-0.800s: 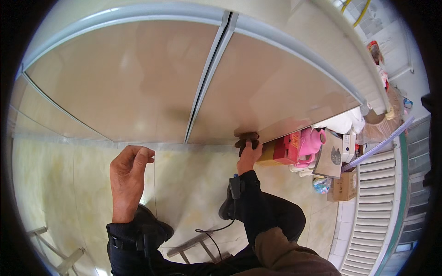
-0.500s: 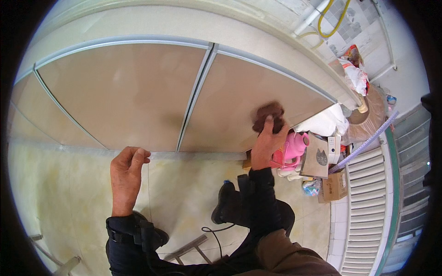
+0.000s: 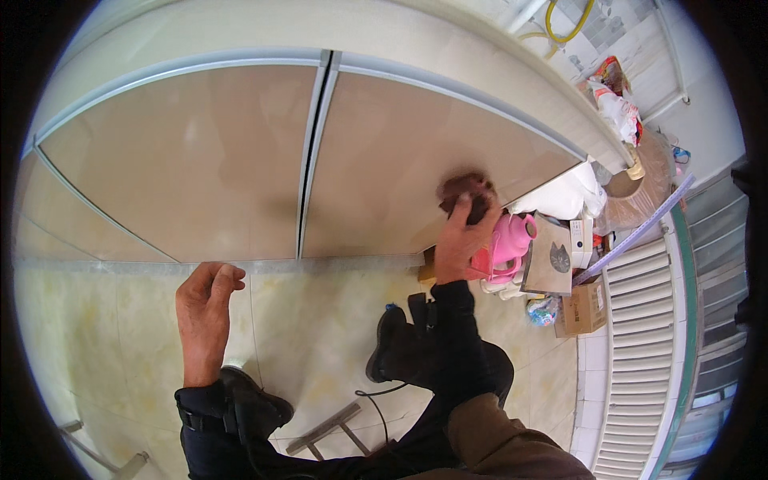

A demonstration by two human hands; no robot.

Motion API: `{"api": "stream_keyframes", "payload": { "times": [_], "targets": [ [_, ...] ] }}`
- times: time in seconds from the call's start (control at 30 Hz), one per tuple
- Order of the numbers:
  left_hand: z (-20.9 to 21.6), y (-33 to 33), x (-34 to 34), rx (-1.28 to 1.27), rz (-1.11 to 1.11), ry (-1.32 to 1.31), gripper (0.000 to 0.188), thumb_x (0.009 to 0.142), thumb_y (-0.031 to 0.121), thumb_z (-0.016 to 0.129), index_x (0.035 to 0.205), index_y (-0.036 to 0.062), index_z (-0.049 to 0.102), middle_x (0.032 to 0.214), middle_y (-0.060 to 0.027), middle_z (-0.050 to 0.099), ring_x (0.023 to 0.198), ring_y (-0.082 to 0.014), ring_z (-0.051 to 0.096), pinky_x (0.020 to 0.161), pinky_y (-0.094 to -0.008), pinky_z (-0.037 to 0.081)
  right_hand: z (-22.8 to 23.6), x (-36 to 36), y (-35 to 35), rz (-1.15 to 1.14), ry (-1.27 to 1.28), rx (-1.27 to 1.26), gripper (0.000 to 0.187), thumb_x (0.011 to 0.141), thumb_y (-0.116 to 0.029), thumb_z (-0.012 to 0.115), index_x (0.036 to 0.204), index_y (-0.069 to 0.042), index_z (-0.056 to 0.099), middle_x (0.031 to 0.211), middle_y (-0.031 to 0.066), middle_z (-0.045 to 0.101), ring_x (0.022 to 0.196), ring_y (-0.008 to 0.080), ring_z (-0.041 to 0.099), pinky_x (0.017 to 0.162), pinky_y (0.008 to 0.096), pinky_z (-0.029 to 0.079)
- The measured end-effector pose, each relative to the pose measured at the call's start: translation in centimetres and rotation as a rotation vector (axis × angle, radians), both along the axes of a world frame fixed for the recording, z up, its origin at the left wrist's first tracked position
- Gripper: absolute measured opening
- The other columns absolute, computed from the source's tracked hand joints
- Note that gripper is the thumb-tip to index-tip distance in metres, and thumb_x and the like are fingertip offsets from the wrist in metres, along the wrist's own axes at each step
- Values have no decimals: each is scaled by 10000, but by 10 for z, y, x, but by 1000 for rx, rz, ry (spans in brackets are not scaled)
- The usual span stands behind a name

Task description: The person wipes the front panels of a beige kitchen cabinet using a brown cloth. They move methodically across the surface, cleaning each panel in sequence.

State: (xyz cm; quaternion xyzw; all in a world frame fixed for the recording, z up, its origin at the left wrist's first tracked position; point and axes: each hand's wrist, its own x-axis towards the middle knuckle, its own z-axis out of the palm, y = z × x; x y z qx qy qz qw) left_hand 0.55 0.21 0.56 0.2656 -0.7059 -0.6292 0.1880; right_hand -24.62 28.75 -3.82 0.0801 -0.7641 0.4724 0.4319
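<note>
Two beige cabinet doors in silver metal frames stand before me, the right door [image 3: 384, 152] and the wider left door [image 3: 200, 160]. My right hand [image 3: 466, 236] is closed on a dark brown cloth [image 3: 468, 192] and presses it to the lower right part of the right door. The cloth is a little blurred and bunched under my fingers. My left hand [image 3: 206, 292] hangs near the lower edge of the left door, with its fingers curled in and the thumb against them. I see nothing in it.
By the right door's end stand a pink watering can [image 3: 512, 240], a board with a cat's head [image 3: 548, 256], a cardboard box [image 3: 582, 308] and white bags [image 3: 560, 192]. A white radiator [image 3: 638, 352] lines the right wall. A metal ladder-like frame [image 3: 328, 432] lies by my feet.
The view has shifted, so the door seam lies further left. My right hand stays on the right door with the cloth at nearly the same spot. My left hand sits slightly lower and further left.
</note>
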Motion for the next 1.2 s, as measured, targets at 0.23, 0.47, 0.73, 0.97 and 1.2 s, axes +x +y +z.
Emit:
{"api": "stream_keyframes", "payload": {
  "times": [0.23,0.47,0.73,0.97,1.2],
  "targets": [
    [-5,6,-11,9,-8,-58,314,1027,229,600,964,-69,676,923,-101,712,887,-184,663,869,-326,518,-165,7,16,31,-426,-146,346,967,-143,648,1261,4,543,1188,184,623,1130,330,600,994,410,469],
    [-8,9,-16,17,-7,-98,255,1038,167,593,985,-70,673,936,-91,709,884,-171,652,873,-315,514,-272,4,20,68,-723,-317,308,966,-85,653,1249,-14,556,1135,108,638,1018,229,614,901,376,503],
    [-6,9,-12,71,-36,-28,238,1050,153,592,1001,-63,679,943,-77,706,894,-166,654,866,-306,517,-285,1,24,252,-949,-719,285,916,-5,637,1194,-26,575,1111,66,625,962,186,581,856,348,494],
    [3,13,1,153,-37,79,236,1048,153,593,1000,-61,680,934,-73,702,891,-163,654,864,-304,515,-175,10,3,107,-715,-613,213,930,-52,643,1137,-25,601,1072,38,624,933,166,562,827,334,482],
    [11,17,19,188,-15,102,262,1039,187,598,996,-59,680,922,-82,708,894,-167,656,864,-307,508,-26,10,-6,111,-195,-287,281,952,-129,657,1162,40,580,1111,136,643,1015,239,593,932,369,476]
  ]
}}
